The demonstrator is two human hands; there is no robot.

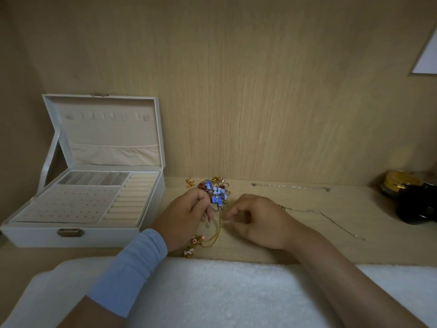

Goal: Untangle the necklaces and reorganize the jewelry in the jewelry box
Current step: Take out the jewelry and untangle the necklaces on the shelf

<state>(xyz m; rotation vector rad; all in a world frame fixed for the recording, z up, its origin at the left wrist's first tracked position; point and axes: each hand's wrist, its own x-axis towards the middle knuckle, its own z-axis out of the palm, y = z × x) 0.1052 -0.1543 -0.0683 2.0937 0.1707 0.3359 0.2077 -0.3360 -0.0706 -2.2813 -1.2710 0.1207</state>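
Step in hand: working a snag out of a gold chain (216, 235). The left hand (186, 216) is curled, with thumb and forefinger pinching the chain just under its knuckles. The right hand (257, 223) is also curled and appears to pinch the same chain close beside the left fingertips, though the strand is too fine in this view to confirm the exact contact. From the pinch the chain loops back toward the left wrist, where two floral charms (192, 245) lie on the wooden shelf (260, 254). Just beyond the left knuckles sits the heap of jewelry (217, 192) (blue butterfly pieces, red and gold items), very near the fingers. The far silver chain (290, 187) lies straight, well beyond the right hand; the near silver chain (319, 215) trails outward from beside the right hand. The jewelry box (71, 235) stands open on the outer side of the left hand. Recommendation: hold the two pinches close together, leave the strand slack, ease loops apart rather than pulling, and work on the body side of the heap so nothing new catches.
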